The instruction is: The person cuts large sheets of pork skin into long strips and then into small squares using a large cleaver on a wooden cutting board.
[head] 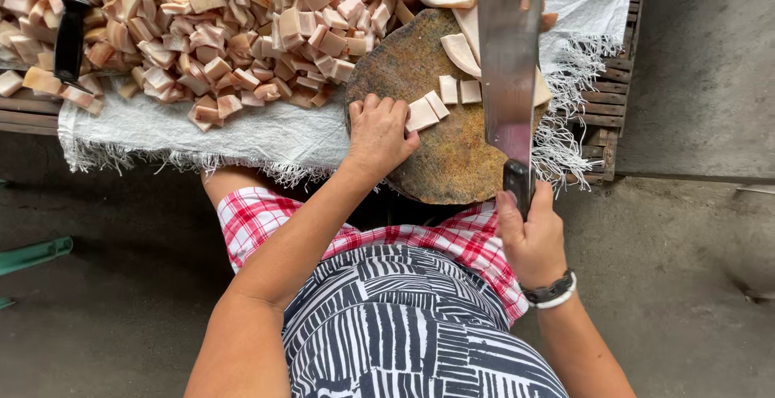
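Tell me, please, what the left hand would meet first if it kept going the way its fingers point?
Likely the cut pieces on the board; the left hand already touches the nearest one.

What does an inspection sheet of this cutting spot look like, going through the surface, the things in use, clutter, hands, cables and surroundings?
Surface: round wooden chopping block, worn, resting on a white woven sheet with frayed edges over wooden slats.
Job's things: cleaver raised over the block; pale cut squares and an uncut strip lie on the block.
Clutter: large heap of cut pieces on the sheet; a second black-handled knife lies in it.
Hands: left hand pushes the squares with its fingers; right hand grips the cleaver handle and wears a wristband.
Cables: nothing seen.
Surroundings: grey concrete floor; green object at the left edge.
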